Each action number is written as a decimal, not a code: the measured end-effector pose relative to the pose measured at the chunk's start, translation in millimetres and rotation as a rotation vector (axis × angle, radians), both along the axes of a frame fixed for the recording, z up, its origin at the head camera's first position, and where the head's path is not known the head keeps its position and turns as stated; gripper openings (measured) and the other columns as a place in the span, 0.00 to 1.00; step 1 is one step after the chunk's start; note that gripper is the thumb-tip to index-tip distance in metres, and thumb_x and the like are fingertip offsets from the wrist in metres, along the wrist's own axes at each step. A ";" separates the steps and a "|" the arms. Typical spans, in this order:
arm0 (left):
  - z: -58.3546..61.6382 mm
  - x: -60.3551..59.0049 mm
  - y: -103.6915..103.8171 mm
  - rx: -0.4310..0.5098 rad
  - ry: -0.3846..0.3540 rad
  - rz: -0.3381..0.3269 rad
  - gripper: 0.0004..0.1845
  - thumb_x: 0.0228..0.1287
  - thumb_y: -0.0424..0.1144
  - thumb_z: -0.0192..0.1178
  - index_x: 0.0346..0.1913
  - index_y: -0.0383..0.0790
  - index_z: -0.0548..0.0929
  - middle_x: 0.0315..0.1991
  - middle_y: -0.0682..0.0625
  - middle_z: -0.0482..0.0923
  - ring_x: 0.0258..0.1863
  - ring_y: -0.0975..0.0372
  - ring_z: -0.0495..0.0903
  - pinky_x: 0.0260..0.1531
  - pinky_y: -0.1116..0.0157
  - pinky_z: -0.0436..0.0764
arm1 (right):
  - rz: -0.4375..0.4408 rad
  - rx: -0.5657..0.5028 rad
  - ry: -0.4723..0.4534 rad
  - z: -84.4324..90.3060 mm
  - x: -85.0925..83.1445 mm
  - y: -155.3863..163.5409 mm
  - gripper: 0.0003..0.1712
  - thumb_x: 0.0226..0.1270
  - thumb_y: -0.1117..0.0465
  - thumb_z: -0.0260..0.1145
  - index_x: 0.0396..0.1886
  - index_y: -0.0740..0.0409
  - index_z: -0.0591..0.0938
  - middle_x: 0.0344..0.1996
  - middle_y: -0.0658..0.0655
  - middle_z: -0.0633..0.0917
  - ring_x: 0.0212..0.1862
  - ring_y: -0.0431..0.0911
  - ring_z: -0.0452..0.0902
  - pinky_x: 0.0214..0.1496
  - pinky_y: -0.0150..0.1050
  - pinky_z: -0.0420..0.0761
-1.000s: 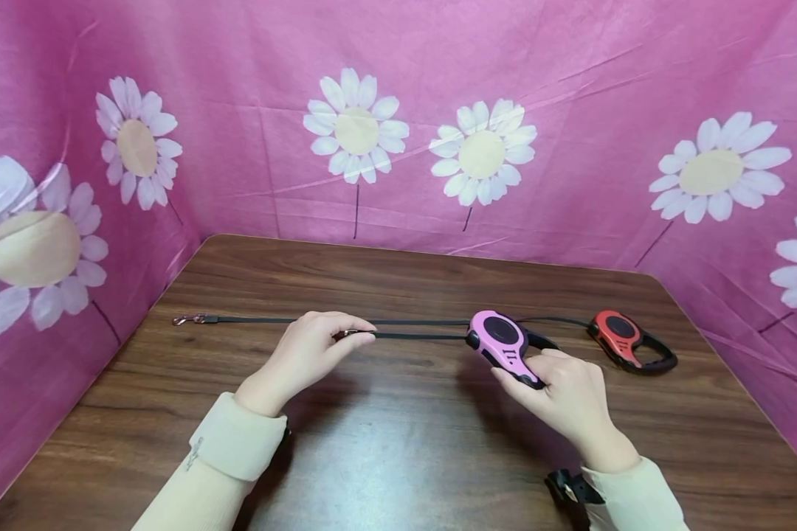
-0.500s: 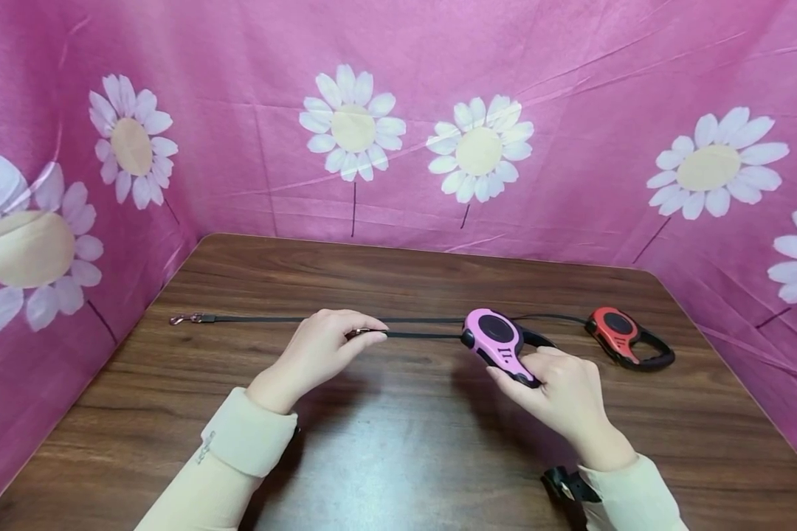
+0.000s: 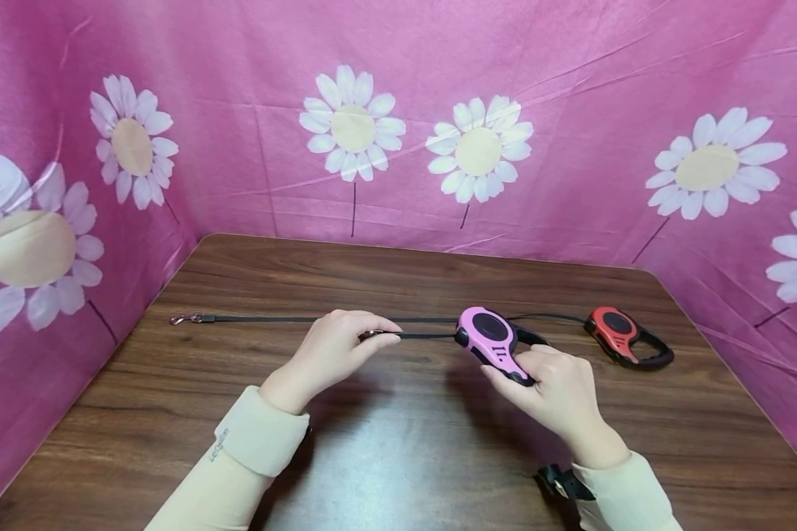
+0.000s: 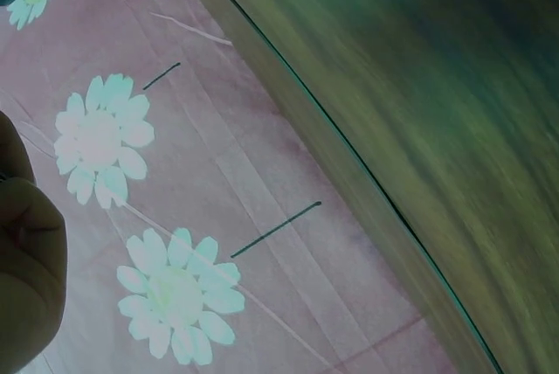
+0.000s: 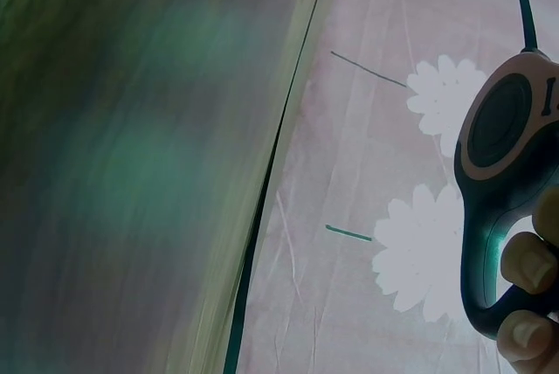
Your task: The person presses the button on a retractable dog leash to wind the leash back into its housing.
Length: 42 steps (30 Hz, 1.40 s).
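Note:
My right hand (image 3: 561,387) grips the black handle of a pink retractable dog leash (image 3: 488,341), held over the table. The right wrist view shows fingers (image 5: 528,260) curled through the loop of this pink leash (image 5: 502,121). A short length of black strap (image 3: 428,336) runs left from the casing to my left hand (image 3: 335,350), where thumb and fingertips pinch its clip end; the metal clip is mostly hidden. In the left wrist view only part of the left hand (image 4: 31,260) shows at the edge.
A red retractable leash (image 3: 627,339) lies on the wooden table (image 3: 385,457) at the right. Its black strap (image 3: 259,319) stretches left behind both hands, ending in a metal snap hook (image 3: 186,319). A pink flowered cloth (image 3: 398,44) hangs around the table's back and sides.
My left hand has moved right with the clip end, and my right hand has shifted slightly left. The strap between them is shorter. The red leash stays put.

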<state>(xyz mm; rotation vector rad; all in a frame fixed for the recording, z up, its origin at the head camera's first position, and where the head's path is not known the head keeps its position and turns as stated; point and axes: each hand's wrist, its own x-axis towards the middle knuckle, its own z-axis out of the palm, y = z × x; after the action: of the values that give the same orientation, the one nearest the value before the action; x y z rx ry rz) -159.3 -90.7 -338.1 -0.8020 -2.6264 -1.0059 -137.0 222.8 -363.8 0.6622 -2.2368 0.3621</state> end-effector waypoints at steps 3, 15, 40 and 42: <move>1.3 -0.8 3.5 -0.002 0.004 -0.010 0.09 0.67 0.48 0.63 0.45 0.54 0.90 0.40 0.62 0.88 0.27 0.73 0.75 0.33 0.69 0.77 | 0.004 0.005 0.011 -0.7 -0.9 0.0 0.35 0.66 0.26 0.50 0.07 0.40 0.63 0.11 0.42 0.67 0.16 0.32 0.55 0.16 0.28 0.49; 3.2 -2.1 17.5 -0.003 0.005 -0.031 0.10 0.68 0.49 0.62 0.46 0.54 0.89 0.41 0.63 0.88 0.31 0.73 0.79 0.37 0.66 0.79 | 0.019 -0.042 0.004 0.8 -2.3 -8.7 0.37 0.66 0.26 0.52 0.06 0.42 0.63 0.10 0.43 0.66 0.14 0.34 0.56 0.15 0.29 0.50; 3.1 -0.2 40.4 -0.028 0.091 -0.062 0.11 0.66 0.51 0.63 0.47 0.55 0.89 0.39 0.63 0.87 0.26 0.73 0.75 0.30 0.67 0.77 | 0.041 -0.030 -0.029 0.1 1.0 -13.1 0.38 0.66 0.25 0.49 0.06 0.43 0.64 0.10 0.43 0.67 0.14 0.34 0.57 0.15 0.29 0.51; 2.8 -0.2 41.2 -0.036 0.108 -0.060 0.11 0.67 0.51 0.63 0.47 0.55 0.89 0.40 0.62 0.88 0.28 0.73 0.77 0.31 0.66 0.79 | 0.044 -0.029 -0.031 0.2 1.1 -13.2 0.37 0.66 0.25 0.50 0.06 0.43 0.64 0.10 0.43 0.67 0.14 0.34 0.57 0.15 0.29 0.51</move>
<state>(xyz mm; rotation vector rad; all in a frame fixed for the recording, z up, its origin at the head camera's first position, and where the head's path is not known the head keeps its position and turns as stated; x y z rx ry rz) -159.5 -49.5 -335.3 -0.9211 -2.5498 -0.9055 -135.8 209.6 -363.6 0.6961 -2.2444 0.4291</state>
